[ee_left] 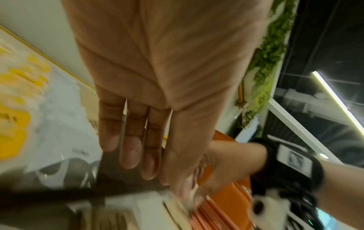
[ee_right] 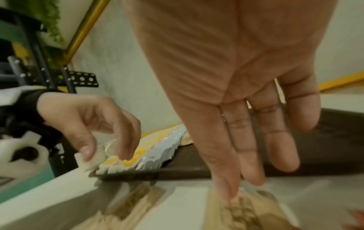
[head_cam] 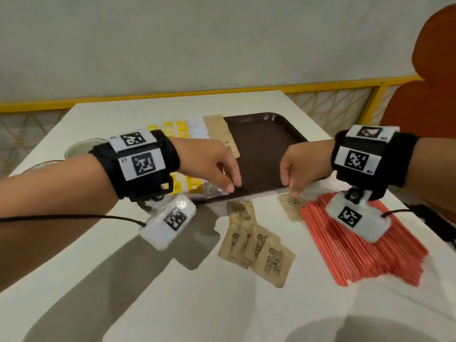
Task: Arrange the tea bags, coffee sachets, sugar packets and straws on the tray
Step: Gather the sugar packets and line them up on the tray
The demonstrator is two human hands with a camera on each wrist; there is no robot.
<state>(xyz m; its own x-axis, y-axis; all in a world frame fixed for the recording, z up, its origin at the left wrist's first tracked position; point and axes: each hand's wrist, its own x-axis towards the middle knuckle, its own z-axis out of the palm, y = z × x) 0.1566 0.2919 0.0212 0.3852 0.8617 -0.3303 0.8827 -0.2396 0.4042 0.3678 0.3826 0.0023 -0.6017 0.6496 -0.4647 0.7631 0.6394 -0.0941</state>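
fingers: right hand (head_cam: 299, 166) extended, tips touching brown sachet (head_cam: 292, 206) on table (head_cam: 172, 292) | left hand (head_cam: 212, 164) relaxed over tray (head_cam: 266, 141) edge, holding nothing | step: sachet pickup | next: pinch, lift onto tray

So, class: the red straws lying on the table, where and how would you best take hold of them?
Grip the straws across the middle of the bundle, from above: they lie flat, parallel and loose, so a mid-length pinch keeps them together.
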